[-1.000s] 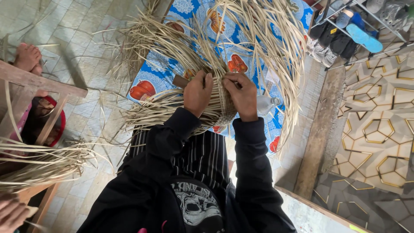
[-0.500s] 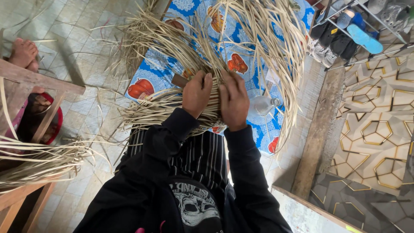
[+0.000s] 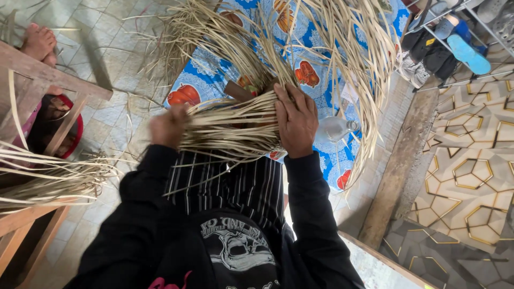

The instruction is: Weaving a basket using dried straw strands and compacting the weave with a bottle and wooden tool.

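Tiled floor point(image 3: 115, 115); two hands, left hand point(image 3: 168, 126), right hand point(image 3: 295, 120), one straw bundle point(image 3: 230, 126).

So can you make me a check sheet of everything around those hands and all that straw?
Surface: blue patterned cloth spread on a pale tiled floor.
Job's things: bundle of pale straw strips, loose ends fanning upward.
Clutter: clear plastic bottle on the cloth; more strips on a wooden frame.
Hands: left hand blurred, at the bundle's end; right hand pressing flat on it.
Cables: nothing seen.
Surroundings: shoe rack; someone's bare foot.
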